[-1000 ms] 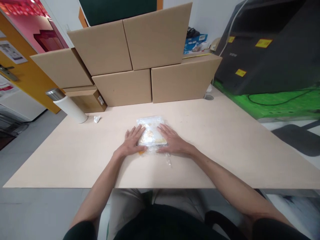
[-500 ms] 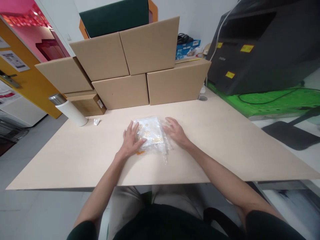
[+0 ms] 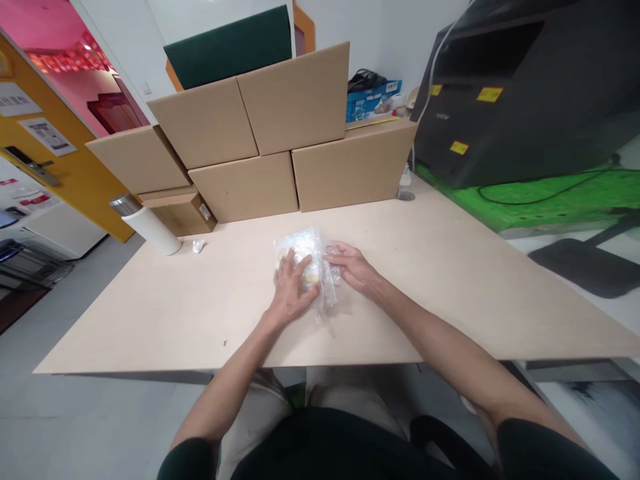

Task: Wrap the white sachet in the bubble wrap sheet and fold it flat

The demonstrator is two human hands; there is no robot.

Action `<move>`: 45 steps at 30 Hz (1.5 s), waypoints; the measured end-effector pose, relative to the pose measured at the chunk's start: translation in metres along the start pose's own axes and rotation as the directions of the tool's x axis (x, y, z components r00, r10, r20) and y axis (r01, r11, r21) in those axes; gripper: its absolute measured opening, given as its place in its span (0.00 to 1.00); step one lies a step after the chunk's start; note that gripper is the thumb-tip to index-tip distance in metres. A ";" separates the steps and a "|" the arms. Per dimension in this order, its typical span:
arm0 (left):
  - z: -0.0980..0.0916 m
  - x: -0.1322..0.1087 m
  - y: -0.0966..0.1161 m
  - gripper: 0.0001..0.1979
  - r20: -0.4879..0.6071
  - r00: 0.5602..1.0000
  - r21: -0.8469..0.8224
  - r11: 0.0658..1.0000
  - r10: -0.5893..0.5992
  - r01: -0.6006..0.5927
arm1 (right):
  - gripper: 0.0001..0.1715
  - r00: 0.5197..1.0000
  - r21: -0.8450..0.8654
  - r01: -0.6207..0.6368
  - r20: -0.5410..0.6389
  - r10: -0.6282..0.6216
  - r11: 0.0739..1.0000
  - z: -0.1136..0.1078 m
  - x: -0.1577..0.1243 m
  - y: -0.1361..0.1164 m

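A flat, whitish packet in clear plastic wrap [image 3: 305,241] lies on the table in front of me, with a few yellowish marks on it. My left hand [image 3: 293,283] rests on top of the packet, its fingers spread. At the packet's right side, my right hand [image 3: 353,267] pinches the loose, crinkled edge of the wrap between thumb and fingers. Part of the packet is hidden under my left hand, and glare on the plastic blurs its print.
Cardboard boxes [image 3: 245,190] are stacked along the table's back. A white bottle with a steel cap [image 3: 153,230] and a crumpled white scrap [image 3: 199,246] are at the left. Beyond the table's right side stands a large dark machine [image 3: 480,113] above a green surface [image 3: 545,200].
My left hand has moved right, from the packet's left edge onto its top. My right hand's fingers have closed on the wrap's edge. The camera view has shifted slightly.
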State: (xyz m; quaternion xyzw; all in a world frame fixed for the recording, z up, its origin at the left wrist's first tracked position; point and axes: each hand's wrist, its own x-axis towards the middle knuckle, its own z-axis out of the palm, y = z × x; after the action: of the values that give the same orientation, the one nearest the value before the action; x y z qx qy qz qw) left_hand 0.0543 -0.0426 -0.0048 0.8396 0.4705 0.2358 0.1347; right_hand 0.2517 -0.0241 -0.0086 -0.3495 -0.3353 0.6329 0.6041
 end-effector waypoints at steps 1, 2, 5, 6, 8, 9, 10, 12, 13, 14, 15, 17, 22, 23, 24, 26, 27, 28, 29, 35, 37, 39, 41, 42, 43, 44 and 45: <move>0.001 -0.001 0.000 0.31 -0.046 0.998 -0.027 0.999 0.033 -0.035 | 0.26 1.000 0.012 0.015 -0.005 -0.015 1.000 0.000 0.000 -0.001; 0.002 -0.002 0.000 0.28 -0.097 0.993 -0.052 0.996 0.065 -0.070 | 0.27 1.000 0.019 0.029 -0.011 -0.029 0.999 0.001 0.000 -0.003; 0.002 -0.002 0.001 0.23 -0.267 0.958 -0.133 0.981 0.100 -0.139 | 0.28 0.997 0.017 0.068 -0.033 -0.068 0.998 0.001 -0.001 -0.007; 0.000 -0.003 0.000 0.22 -0.323 0.944 -0.173 0.976 0.072 -0.133 | 0.28 0.996 0.012 0.080 -0.041 -0.079 0.997 0.001 -0.002 -0.009; -0.009 -0.003 -0.004 0.20 -0.426 0.903 -0.289 0.955 -0.062 -0.071 | 0.29 0.993 -0.005 0.103 -0.058 -0.103 0.995 0.002 -0.006 -0.015; -0.015 -0.004 -0.008 0.18 -0.463 0.873 -0.369 0.929 -0.153 -0.033 | 0.29 0.991 -0.018 0.113 -0.065 -0.114 0.993 0.001 -0.007 -0.019; -0.021 -0.006 -0.013 0.17 -0.480 0.841 -0.464 0.886 -0.250 -0.001 | 0.29 0.990 -0.032 0.124 -0.071 -0.126 0.992 0.001 -0.008 -0.022; -0.031 -0.010 -0.023 0.15 -0.447 0.781 -0.673 0.740 -0.436 0.028 | 0.29 0.984 -0.052 0.150 -0.086 -0.155 0.987 -0.003 -0.008 -0.029; -0.034 -0.013 -0.029 0.15 -0.396 0.762 -0.770 0.637 -0.513 0.028 | 0.29 0.979 -0.060 0.168 -0.109 -0.174 0.984 -0.007 -0.005 -0.032; -0.035 -0.016 -0.034 0.15 -0.330 0.747 -0.851 0.524 -0.578 0.029 | 0.27 0.970 -0.070 0.185 -0.149 -0.194 0.980 -0.012 -0.002 -0.033; -0.036 -0.019 -0.039 0.14 -0.248 0.734 -0.913 0.406 -0.632 0.041 | 0.25 0.955 -0.083 0.198 -0.207 -0.211 0.977 -0.018 0.003 -0.034; -0.035 -0.026 -0.047 0.14 -0.087 0.710 -0.972 0.217 -0.699 0.095 | 0.20 0.907 -0.123 0.199 -0.351 -0.231 0.972 -0.034 0.015 -0.034; -0.034 -0.049 -0.052 0.27 -0.033 0.615 -0.955 0.207 -0.788 0.213 | 0.20 0.720 -0.392 0.108 -0.603 -0.343 0.914 -0.065 0.032 -0.030; -0.034 -0.054 -0.051 0.29 -0.142 0.598 -0.916 0.334 -0.789 0.223 | 0.21 0.679 -0.500 0.101 -0.598 -0.427 0.860 -0.067 0.031 -0.029; -0.034 -0.059 -0.048 0.28 -0.283 0.597 -0.833 0.501 -0.751 0.234 | 0.23 0.647 -0.601 0.103 -0.565 -0.512 0.793 -0.067 0.030 -0.029; -0.035 -0.067 -0.041 0.21 -0.528 0.657 -0.529 0.814 -0.537 0.241 | 0.27 0.637 -0.705 0.120 -0.485 -0.599 0.699 -0.062 0.024 -0.030; -0.035 -0.070 -0.037 0.17 -0.577 0.707 -0.356 0.905 -0.409 0.232 | 0.30 0.666 -0.694 0.115 -0.476 -0.574 0.710 -0.057 0.021 -0.030; -0.036 -0.072 -0.032 0.16 -0.583 0.756 -0.201 0.954 -0.298 0.221 | 0.34 0.710 -0.653 0.092 -0.486 -0.509 0.752 -0.052 0.018 -0.031; -0.037 -0.074 -0.027 0.16 -0.561 0.800 -0.071 0.976 -0.211 0.207 | 0.38 0.759 -0.597 0.049 -0.499 -0.419 0.801 -0.047 0.016 -0.032; -0.047 -0.082 0.002 0.23 -0.368 0.930 0.260 0.960 0.000 0.103 | 0.39 0.933 -0.305 -0.194 -0.350 0.079 0.933 -0.026 0.004 -0.036; -0.046 -0.082 0.007 0.30 -0.253 0.967 0.293 0.954 0.008 0.069 | 0.37 0.945 -0.262 -0.199 -0.306 0.115 0.944 -0.025 0.003 -0.034; -0.039 -0.080 0.010 0.33 -0.140 0.990 0.287 0.957 -0.011 0.051 | 0.33 0.960 -0.262 -0.143 -0.270 0.070 0.954 -0.026 0.003 -0.033; -0.030 -0.076 0.009 0.26 -0.095 0.995 0.208 0.976 -0.039 0.058 | 0.28 0.974 -0.261 -0.068 -0.228 0.007 0.963 -0.028 0.004 -0.032; -0.027 -0.075 0.007 0.21 -0.105 0.993 0.137 0.988 -0.051 0.065 | 0.26 0.977 -0.255 -0.038 -0.214 -0.019 0.966 -0.030 0.005 -0.033; -0.024 -0.074 0.005 0.15 -0.138 0.988 0.046 0.996 -0.074 0.081 | 0.25 0.978 -0.250 -0.016 -0.204 -0.036 0.968 -0.031 0.006 -0.034; -0.023 -0.073 0.002 0.11 -0.193 0.974 -0.061 0.992 -0.119 0.109 | 0.24 0.979 -0.249 -0.004 -0.198 -0.047 0.968 -0.032 0.007 -0.036; -0.024 -0.074 -0.002 0.09 -0.258 0.948 -0.173 0.974 -0.186 0.144 | 0.24 0.979 -0.253 0.003 -0.196 -0.054 0.968 -0.034 0.008 -0.037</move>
State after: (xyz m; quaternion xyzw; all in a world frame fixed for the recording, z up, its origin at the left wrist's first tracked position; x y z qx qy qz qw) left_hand 0.0075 -0.1044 -0.0047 0.7440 0.5340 0.3720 0.1514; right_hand 0.2999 -0.0144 0.0046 -0.4805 -0.3548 0.5380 0.5949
